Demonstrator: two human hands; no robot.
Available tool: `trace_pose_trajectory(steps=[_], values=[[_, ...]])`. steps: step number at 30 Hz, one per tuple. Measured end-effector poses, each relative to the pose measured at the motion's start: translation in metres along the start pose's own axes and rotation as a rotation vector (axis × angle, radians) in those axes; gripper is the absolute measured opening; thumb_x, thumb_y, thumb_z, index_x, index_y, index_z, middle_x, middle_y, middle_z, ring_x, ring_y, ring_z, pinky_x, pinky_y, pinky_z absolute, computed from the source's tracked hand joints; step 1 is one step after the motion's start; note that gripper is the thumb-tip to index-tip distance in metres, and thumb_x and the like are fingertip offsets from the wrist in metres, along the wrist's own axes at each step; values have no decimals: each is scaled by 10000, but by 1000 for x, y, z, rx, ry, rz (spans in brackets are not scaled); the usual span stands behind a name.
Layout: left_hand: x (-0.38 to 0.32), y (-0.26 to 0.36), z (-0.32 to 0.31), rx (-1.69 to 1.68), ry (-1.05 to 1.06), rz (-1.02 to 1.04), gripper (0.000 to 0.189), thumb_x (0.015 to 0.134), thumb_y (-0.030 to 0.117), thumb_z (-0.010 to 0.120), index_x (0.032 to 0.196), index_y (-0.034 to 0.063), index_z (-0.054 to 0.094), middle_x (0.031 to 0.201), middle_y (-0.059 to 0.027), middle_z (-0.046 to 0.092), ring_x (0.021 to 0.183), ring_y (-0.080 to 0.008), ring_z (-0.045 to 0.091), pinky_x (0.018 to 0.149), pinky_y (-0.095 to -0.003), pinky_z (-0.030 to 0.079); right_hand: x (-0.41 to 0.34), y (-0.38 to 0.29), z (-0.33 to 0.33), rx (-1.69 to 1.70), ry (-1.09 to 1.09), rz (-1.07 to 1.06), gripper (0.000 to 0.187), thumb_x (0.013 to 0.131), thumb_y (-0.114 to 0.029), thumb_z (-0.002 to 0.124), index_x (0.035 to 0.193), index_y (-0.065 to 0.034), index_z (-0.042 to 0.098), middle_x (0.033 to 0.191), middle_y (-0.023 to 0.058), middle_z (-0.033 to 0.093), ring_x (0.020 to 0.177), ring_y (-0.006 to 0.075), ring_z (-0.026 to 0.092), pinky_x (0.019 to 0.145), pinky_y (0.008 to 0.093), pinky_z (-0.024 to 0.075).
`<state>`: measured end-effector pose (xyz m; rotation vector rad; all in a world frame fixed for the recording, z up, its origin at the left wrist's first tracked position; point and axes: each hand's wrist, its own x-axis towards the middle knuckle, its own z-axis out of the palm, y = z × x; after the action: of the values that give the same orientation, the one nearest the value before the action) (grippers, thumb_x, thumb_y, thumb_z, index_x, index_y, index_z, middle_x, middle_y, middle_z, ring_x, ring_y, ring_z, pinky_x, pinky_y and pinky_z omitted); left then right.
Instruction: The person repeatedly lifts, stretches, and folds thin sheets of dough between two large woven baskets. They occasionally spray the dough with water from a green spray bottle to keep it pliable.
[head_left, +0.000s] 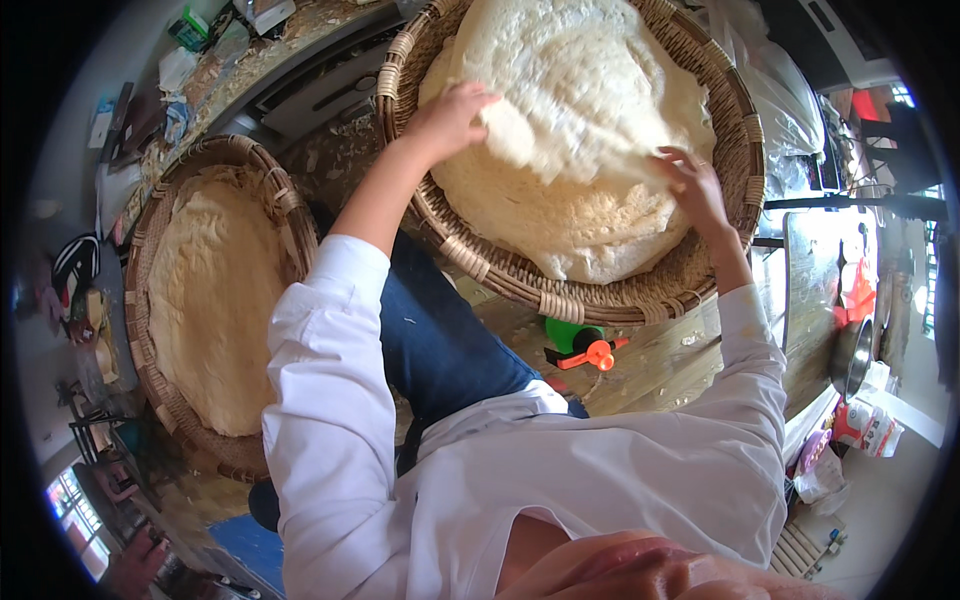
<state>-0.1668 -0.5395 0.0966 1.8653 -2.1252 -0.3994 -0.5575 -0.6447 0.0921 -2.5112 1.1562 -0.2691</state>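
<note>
A large round wicker basket (562, 306) holds a pile of thin, pale, bubbly sheets (555, 217), which look like flatbread. On top, a whitish sheet (577, 82) is partly raised, its near edge blurred. My left hand (454, 120) pinches a flap at this sheet's left edge between thumb and fingers. At the right, my right hand (686, 176) has its fingers on the same sheet's near right edge; the exact grip is blurred. A second wicker basket (142, 330) at the left holds a similar yellowish pile (217, 300).
Crumbs and flakes litter a counter (247, 67) at the upper left. A green bottle with an orange spray nozzle (596, 354) stands below the large basket. To the right are plastic bags (780, 97), a table (810, 300) and a metal bowl (851, 360).
</note>
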Motion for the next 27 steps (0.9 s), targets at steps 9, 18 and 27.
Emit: trace_pose_trajectory(steps=[9,18,27], values=[[1,39,61,202,-194,-118,971,740,627,669,1505,165,291,1581,-147,177,1460,-354,143,1178,-530,114,67,76,53,-397,246,140,485,969,-451,451,1377,-192,498,1486,53,403,1392,246,333,1133,463,249],[-12,46,81,136,-394,27,726,803,513,686,1440,298,413,1578,-128,192,1437,-428,168,1098,-638,256,109,75,69,-404,-377,741,731,961,-455,388,1523,-61,136,1600,164,79,1468,369,97,1159,563,82],[-167,36,22,-281,546,33,331,886,160,629,1210,93,618,1253,-114,581,1206,-307,524,976,-410,454,60,25,136,-409,-347,365,893,959,-645,268,1503,41,90,1566,272,86,1466,378,93,1154,558,143]])
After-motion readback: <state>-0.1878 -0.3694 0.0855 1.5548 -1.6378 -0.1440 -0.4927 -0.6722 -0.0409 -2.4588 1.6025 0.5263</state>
